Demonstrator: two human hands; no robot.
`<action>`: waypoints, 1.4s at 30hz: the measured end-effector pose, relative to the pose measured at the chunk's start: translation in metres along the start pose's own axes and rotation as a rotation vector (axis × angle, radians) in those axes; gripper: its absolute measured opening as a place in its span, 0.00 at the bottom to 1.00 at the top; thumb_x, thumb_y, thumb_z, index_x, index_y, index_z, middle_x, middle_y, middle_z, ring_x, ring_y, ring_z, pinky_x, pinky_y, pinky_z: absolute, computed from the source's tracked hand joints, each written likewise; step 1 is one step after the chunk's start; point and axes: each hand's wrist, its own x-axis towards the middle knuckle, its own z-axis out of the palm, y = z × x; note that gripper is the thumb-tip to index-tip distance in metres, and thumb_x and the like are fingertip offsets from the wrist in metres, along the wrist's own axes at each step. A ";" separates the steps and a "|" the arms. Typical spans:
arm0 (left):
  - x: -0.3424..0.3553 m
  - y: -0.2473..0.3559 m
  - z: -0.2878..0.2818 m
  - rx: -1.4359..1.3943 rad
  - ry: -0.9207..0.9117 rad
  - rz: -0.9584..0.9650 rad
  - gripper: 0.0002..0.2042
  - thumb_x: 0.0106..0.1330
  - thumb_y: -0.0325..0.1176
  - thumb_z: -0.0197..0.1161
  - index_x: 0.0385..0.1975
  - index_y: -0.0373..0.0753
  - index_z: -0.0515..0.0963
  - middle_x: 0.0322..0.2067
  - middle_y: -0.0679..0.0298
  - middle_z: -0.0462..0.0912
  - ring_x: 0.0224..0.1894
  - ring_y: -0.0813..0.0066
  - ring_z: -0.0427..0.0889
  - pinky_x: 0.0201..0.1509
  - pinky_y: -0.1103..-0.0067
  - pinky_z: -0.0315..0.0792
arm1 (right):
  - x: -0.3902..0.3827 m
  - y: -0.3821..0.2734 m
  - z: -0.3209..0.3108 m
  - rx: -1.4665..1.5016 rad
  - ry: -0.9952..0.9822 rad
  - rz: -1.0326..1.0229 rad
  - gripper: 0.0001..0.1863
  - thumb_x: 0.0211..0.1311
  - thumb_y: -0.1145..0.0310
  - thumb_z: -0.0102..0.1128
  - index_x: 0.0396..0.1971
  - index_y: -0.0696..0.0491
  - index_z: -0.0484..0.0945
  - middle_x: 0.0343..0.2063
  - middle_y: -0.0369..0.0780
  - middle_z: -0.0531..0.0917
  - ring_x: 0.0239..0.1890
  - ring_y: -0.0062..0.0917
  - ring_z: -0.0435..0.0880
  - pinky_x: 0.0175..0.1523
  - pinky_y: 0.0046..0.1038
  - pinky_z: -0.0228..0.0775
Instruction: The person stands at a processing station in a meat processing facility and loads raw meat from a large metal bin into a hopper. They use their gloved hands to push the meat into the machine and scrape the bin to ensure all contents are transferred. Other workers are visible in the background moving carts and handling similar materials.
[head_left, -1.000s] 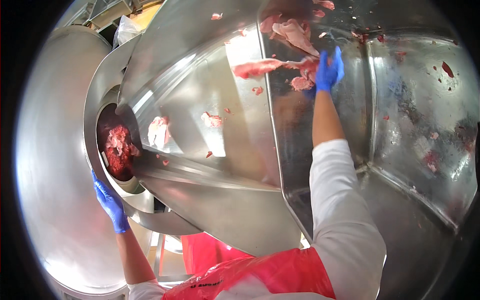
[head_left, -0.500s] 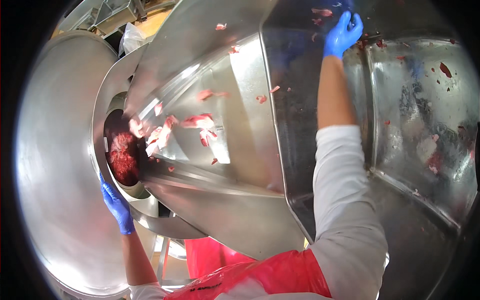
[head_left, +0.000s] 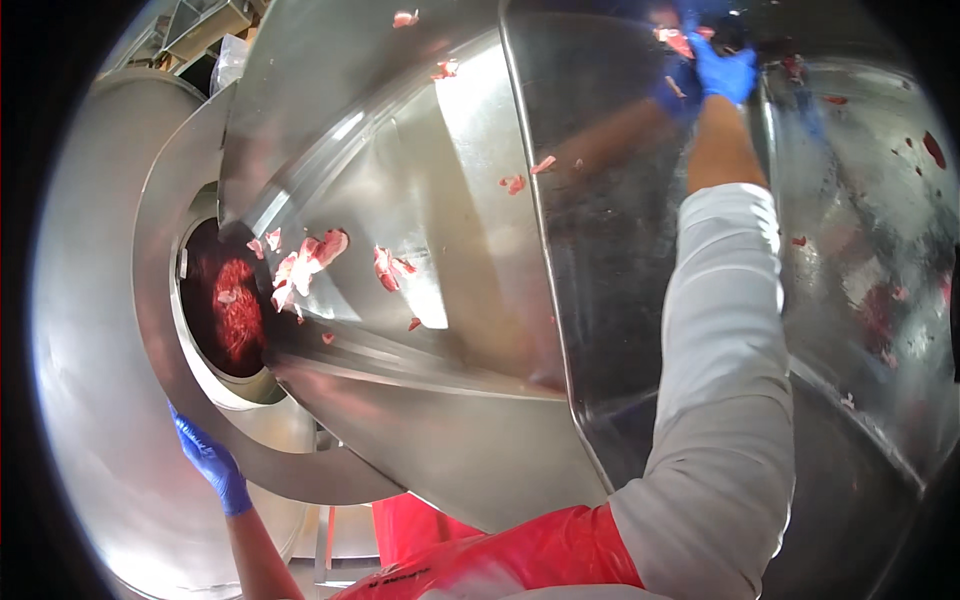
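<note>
Some meat scraps [head_left: 674,41] are up the far end of the metal tray [head_left: 620,320] by the right hand [head_left: 725,72], can't tell if gripped. Left hand [head_left: 210,462] is flat-fingered against the rim [head_left: 155,270]. I'd sweep low.

Left of the chute [head_left: 490,300] stands a drum [head_left: 90,330]; meat [head_left: 238,315] lies in its mouth, at the chute's left end. Meat scraps [head_left: 318,255] lie on the chute, mostly toward that end. Right of the chute is a bin [head_left: 610,310], the right hand [head_left: 725,75] at its far part. Left of the chute, nearer the wearer, is the left hand [head_left: 212,462].
</note>
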 end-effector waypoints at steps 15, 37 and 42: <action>0.001 -0.025 0.002 -0.077 0.036 -0.043 0.29 0.81 0.46 0.41 0.71 0.29 0.57 0.72 0.53 0.59 0.73 0.66 0.58 0.76 0.72 0.50 | -0.084 -0.086 -0.038 0.567 -0.231 -0.285 0.26 0.72 0.46 0.46 0.49 0.56 0.78 0.42 0.49 0.83 0.46 0.42 0.82 0.52 0.40 0.71; 0.007 0.035 0.039 -0.034 0.117 0.281 0.22 0.78 0.38 0.49 0.64 0.30 0.68 0.56 0.42 0.76 0.59 0.50 0.76 0.63 0.67 0.67 | -0.331 0.084 -0.166 -0.164 -0.187 0.151 0.36 0.72 0.42 0.43 0.67 0.56 0.66 0.67 0.50 0.67 0.71 0.43 0.62 0.73 0.43 0.52; 0.017 0.040 0.047 -0.107 0.083 0.287 0.23 0.77 0.40 0.51 0.64 0.29 0.69 0.53 0.41 0.77 0.55 0.50 0.77 0.59 0.66 0.70 | -0.380 -0.145 -0.082 0.509 0.031 -0.349 0.13 0.72 0.69 0.48 0.49 0.60 0.75 0.46 0.53 0.79 0.48 0.44 0.79 0.57 0.42 0.71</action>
